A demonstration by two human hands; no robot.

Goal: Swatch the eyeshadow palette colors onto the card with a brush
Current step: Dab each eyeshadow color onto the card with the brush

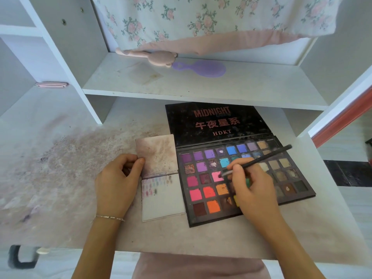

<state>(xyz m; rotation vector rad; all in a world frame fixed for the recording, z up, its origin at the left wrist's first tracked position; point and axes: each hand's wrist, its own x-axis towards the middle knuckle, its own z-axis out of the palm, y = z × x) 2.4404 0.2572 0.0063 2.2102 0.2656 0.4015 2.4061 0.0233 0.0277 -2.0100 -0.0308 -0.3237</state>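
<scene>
Right hand (254,188) pinches brush (259,161), tip in palette (203,219) pink pan (217,176); left hand (115,185) grips card (163,198) edge near desk (181,240) front

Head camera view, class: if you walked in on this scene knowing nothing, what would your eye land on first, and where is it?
First, the large black eyeshadow palette, open right of centre on the stained white desk, its bright purple, blue, pink and orange pans drawing the eye. The right hand holds a thin black brush, tip on a pink pan. Left of the palette, the left hand grips a small white swatch card with a few faint colour dabs.
</scene>
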